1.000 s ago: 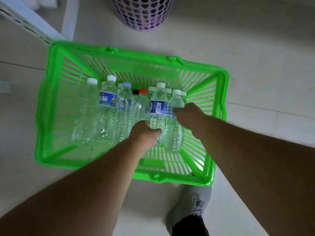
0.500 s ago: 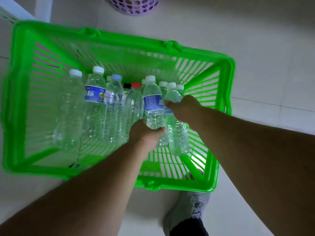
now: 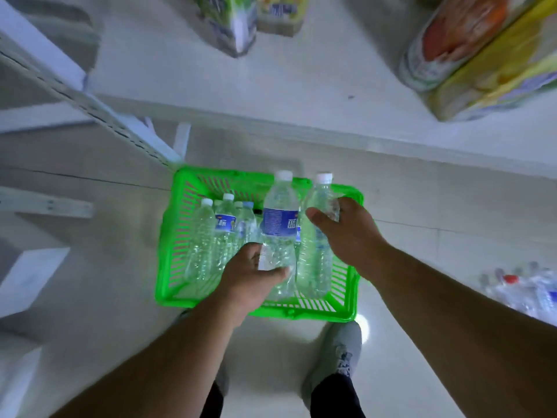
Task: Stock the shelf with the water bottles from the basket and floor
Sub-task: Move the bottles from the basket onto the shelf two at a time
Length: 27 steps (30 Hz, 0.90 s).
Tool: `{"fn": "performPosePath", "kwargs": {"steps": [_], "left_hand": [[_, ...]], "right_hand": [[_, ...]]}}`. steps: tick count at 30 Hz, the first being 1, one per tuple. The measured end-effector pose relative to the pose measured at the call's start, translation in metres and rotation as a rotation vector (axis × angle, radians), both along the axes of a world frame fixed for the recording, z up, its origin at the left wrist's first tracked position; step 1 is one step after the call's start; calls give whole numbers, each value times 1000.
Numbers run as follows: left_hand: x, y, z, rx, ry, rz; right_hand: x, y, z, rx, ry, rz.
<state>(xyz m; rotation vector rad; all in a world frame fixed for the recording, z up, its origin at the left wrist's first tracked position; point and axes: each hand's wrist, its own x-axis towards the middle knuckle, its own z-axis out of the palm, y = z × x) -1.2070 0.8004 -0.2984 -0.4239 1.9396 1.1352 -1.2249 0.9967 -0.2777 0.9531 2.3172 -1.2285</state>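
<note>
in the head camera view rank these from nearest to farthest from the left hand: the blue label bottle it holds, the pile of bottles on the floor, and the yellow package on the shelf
1. Blue-label bottle, gripped in the left hand over the green basket.
2. Pile of bottles on the floor, off to the right.
3. Yellow package, up on the shelf, far right.

Two bare arms are seen, with no sleeves on them. Nothing is worn on the left hand [image 3: 250, 279] or the right hand [image 3: 346, 233]: no gloves, rings or watch. Black trousers [image 3: 334, 396] are worn on the legs. Grey shoes [image 3: 340, 354] with laces are worn on the feet; the left shoe is mostly hidden.
</note>
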Motion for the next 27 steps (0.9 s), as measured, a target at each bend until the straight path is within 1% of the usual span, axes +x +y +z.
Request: {"fn": "performPosePath", "kwargs": {"steps": [5,8,12,18,22,27], "left_hand": [[-13,-34,134,88,110,-55],[-15,-57,212,139,145,-125],[-13,-87,303,137,245,-234],[19,-109,421,234,378,-138],[44,-107,492,277,485,-69],[62,-97,566,298,626,-58]], "right_hand": [[-2,-29,147,7,109,-46],[7,-47,231,2,197,-56],[19,-64,334,-8,323,-44],[41,-71,475,-93,575,16],[59,-70,562,-68,691,42],[82,-70,650,-89,807,60]]}}
